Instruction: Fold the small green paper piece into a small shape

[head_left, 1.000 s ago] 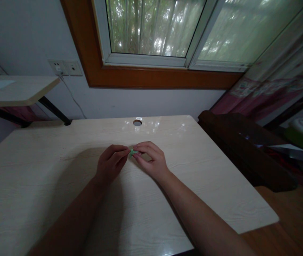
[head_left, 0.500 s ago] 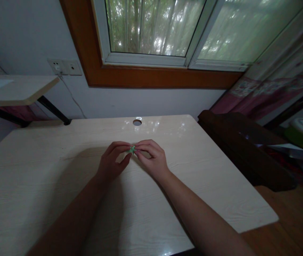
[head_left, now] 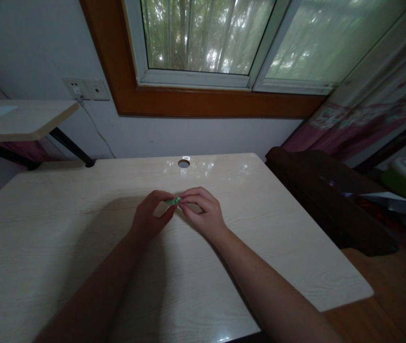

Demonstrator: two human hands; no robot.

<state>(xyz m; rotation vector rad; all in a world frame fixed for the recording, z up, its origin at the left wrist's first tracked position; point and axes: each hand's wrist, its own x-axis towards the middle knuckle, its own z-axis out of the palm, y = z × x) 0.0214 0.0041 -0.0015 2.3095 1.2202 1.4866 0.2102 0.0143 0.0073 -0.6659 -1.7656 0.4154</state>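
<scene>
A small green folded paper piece (head_left: 173, 201) is held just above the pale wooden desk (head_left: 81, 228), near its middle. My left hand (head_left: 150, 217) pinches its left end between thumb and forefinger. My right hand (head_left: 203, 213) pinches its right end, the other fingers curled. Both wrists rest low over the desk top. Most of the paper is hidden by the fingertips.
A round cable hole (head_left: 183, 163) sits near the desk's far edge. A side shelf (head_left: 24, 119) juts out at the left, under wall sockets (head_left: 85, 89) with a cord. A dark chair (head_left: 324, 195) stands at the right. The window (head_left: 224, 43) is above.
Both hands have lifted slightly and shifted a little away from me. The left hand's grip has changed from flat fingers to a thumb-and-forefinger pinch on the green paper.
</scene>
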